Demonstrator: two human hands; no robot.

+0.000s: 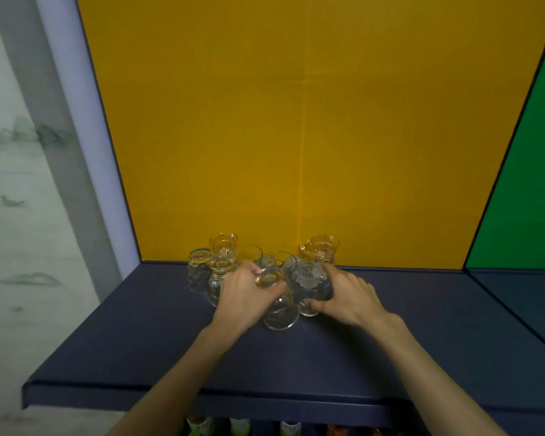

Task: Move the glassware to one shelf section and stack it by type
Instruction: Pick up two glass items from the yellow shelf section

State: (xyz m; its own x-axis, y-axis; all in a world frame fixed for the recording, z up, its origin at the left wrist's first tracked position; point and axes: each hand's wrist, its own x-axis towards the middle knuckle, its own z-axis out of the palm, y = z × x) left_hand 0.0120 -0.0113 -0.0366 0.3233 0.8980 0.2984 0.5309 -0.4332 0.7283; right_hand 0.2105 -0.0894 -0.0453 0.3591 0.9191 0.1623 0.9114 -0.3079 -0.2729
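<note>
My left hand (244, 295) is wrapped around the front glass (279, 309) and my right hand (348, 297) grips the frosted-pattern glass (312, 286) touching its right side, both on the dark shelf (170, 350), with the other glasses (222, 247) just behind. I should lift each straight up and seat it gently, since the cluster is tight. No writing is readable.

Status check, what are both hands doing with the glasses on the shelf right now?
Left hand gripping front glass. Right hand around etched glass. Other glasses clustered behind on dark shelf; nothing blocking.
</note>
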